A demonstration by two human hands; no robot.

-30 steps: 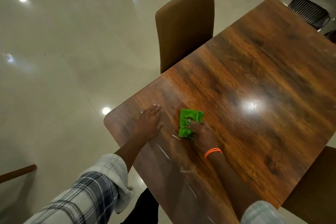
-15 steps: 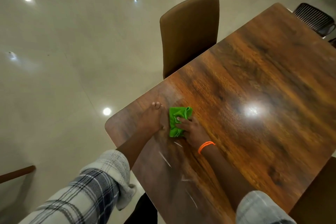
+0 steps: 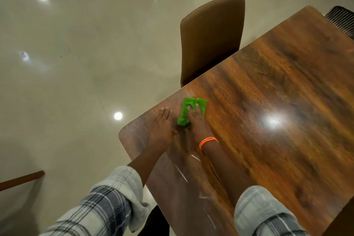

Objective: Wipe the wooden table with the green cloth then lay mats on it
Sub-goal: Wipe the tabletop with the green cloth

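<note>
Since 0.5 s ago your right hand [image 3: 195,122] pushed the green cloth [image 3: 192,109] a bit further up the desk [image 3: 277,120], toward the edge by the chair; cloth's spread wider now. Your left hand [image 3: 162,126] stayed put, flat on the wood near the rounded corner, fingers straight & together, just beside the cloth. Right fingers [image 3: 197,106] press down on the cloth, slightly bent, not curled round it. Cloth: bright green, soft, crumpled, bunched at the near end. Desk: glossy dark wood grain w/ a lamp glare. Orange thread band [image 3: 207,141] on your right wrist. Brown padded chair [image 3: 210,38] sits at the desk's left edge. No writing readable.
</note>
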